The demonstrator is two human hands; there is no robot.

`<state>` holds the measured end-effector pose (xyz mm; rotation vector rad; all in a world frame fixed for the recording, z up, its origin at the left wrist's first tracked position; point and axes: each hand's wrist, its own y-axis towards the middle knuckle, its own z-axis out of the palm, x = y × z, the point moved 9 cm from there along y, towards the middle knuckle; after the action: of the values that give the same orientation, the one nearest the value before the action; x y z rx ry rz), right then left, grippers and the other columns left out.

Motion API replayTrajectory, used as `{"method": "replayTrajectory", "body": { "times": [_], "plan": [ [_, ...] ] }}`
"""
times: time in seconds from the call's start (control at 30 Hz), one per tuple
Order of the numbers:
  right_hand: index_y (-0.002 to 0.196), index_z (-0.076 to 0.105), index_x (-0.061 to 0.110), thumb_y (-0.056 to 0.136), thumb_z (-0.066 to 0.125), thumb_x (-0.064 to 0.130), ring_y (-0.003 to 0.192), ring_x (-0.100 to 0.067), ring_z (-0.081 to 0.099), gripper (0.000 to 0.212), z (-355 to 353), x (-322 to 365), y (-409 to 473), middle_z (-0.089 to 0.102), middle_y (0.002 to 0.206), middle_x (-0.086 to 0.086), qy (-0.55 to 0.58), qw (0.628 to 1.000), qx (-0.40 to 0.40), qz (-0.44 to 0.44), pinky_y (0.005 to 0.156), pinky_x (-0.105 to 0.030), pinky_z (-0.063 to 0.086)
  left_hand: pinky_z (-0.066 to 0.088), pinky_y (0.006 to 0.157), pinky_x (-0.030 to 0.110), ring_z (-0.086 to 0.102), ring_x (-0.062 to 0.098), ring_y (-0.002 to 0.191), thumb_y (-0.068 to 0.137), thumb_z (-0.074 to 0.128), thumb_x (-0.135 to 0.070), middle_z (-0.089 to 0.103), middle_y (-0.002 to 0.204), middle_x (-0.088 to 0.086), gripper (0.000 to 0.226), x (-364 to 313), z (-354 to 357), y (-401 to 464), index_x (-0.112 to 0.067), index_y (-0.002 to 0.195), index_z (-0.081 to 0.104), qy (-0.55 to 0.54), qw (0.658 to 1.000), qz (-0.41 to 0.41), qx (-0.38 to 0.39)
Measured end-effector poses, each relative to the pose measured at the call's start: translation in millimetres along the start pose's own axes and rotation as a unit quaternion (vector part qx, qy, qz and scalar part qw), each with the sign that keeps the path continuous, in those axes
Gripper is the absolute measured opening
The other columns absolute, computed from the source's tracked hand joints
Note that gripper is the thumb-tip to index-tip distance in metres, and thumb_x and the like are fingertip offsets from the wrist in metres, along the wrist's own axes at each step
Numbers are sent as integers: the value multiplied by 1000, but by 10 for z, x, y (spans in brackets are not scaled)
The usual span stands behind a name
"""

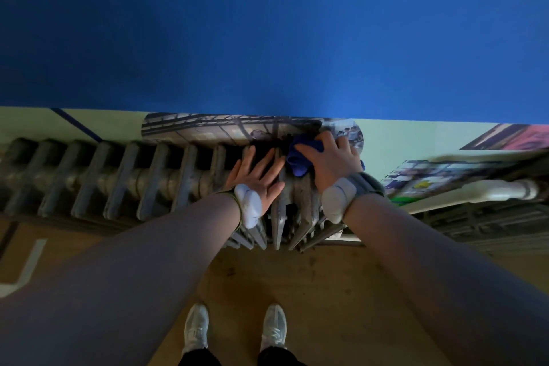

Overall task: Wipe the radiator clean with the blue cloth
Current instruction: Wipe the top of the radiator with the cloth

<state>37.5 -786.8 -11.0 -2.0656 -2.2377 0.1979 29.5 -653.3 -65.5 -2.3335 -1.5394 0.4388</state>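
Radiator [166, 178] against blue wall [267, 24]

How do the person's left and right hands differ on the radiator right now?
The left hand lies flat with fingers spread on the grey ribbed metal radiator, holding nothing; the right hand covers the crumpled blue cloth, pressing it onto the radiator's top. The left sits nearer the person, the right closer to the wall. Both wear a white wrist device.

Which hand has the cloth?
The right hand grips the crumpled blue cloth; the left hand lies flat and bare on the grey ribbed radiator.
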Motion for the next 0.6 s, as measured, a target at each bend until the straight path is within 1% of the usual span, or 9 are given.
{"method": "replayTrajectory", "body": {
  "times": [0.07, 0.13, 0.2, 0.23, 0.3, 0.37, 0.43, 0.53, 0.6],
  "plan": [
    [142, 20, 48, 92, 43, 32, 119, -34, 33, 57, 28, 23, -71, 25, 140, -3, -6, 1000, -5, -3, 97, -41, 35, -1, 117, 42, -21, 27, 142, 98, 13, -47, -14, 156, -11, 56, 0, 0, -4, -35, 145, -14, -9, 1000, 2, 10],
    [139, 29, 46, 88, 53, 32, 115, -35, 39, 58, 4, 72, -256, 32, 138, -4, -18, 999, -33, -24, 92, -42, 39, -1, 116, 42, -20, 27, 142, 99, 14, -45, -13, 156, -12, 55, -11, -7, -5, -35, 145, -14, -19, 1000, 4, 7],
    [127, 51, 39, 66, 78, 25, 98, -39, 52, 69, 6, 172, -534, 50, 123, -8, -9, 996, -65, -68, 79, -45, 49, 0, 116, 41, -19, 27, 143, 99, 15, -44, -12, 156, -13, 55, -16, -16, -9, -36, 145, -13, -29, 1000, 6, 1],
    [121, 59, 35, 53, 85, 20, 90, -39, 57, 74, 32, 205, -686, 56, 115, -10, -2, 993, -80, -86, 72, -46, 52, 0, 116, 40, -18, 26, 143, 99, 15, -44, -12, 156, -13, 54, -13, -16, -9, -36, 145, -13, -34, 999, 6, -3],
    [117, 62, 31, 44, 86, 13, 86, -39, 60, 80, 132, 261, -962, 59, 110, -12, -2, 988, -83, -127, 68, -48, 54, -1, 116, 39, -18, 24, 143, 99, 15, -44, -11, 156, -14, 53, 0, -11, -10, -38, 145, -11, -44, 999, 3, -11],
    [119, 61, 31, 48, 84, 12, 86, -38, 60, 77, 189, 257, -1112, 60, 111, -12, -6, 986, -76, -147, 68, -49, 54, -1, 116, 39, -18, 23, 143, 99, 16, -45, -10, 156, -16, 53, 5, -8, -10, -39, 145, -10, -50, 999, 1, -16],
    [122, 57, 33, 54, 82, 12, 92, -38, 59, 76, 165, 235, -1086, 58, 115, -11, -5, 986, -66, -156, 73, -49, 53, -1, 116, 39, -18, 23, 143, 99, 16, -45, -11, 155, -16, 53, 6, -1, -11, -40, 145, -10, -50, 999, 0, -14],
    [140, 30, 43, 80, 66, 22, 116, -33, 43, 73, 118, 46, -750, 36, 137, -5, -22, 991, -26, -131, 96, -45, 41, -1, 116, 40, -19, 26, 143, 99, 15, -44, -12, 156, -14, 54, -6, -9, 0, -38, 145, -12, -35, 999, 1, 3],
    [142, 18, 47, 89, 55, 29, 119, -30, 36, 67, 58, -156, -426, 27, 140, -2, -11, 996, -27, -88, 99, -40, 37, -1, 116, 41, -19, 27, 142, 99, 15, -44, -14, 156, -12, 54, -10, -9, -9, -36, 145, -13, -23, 1000, 5, 15]
  ]
}}
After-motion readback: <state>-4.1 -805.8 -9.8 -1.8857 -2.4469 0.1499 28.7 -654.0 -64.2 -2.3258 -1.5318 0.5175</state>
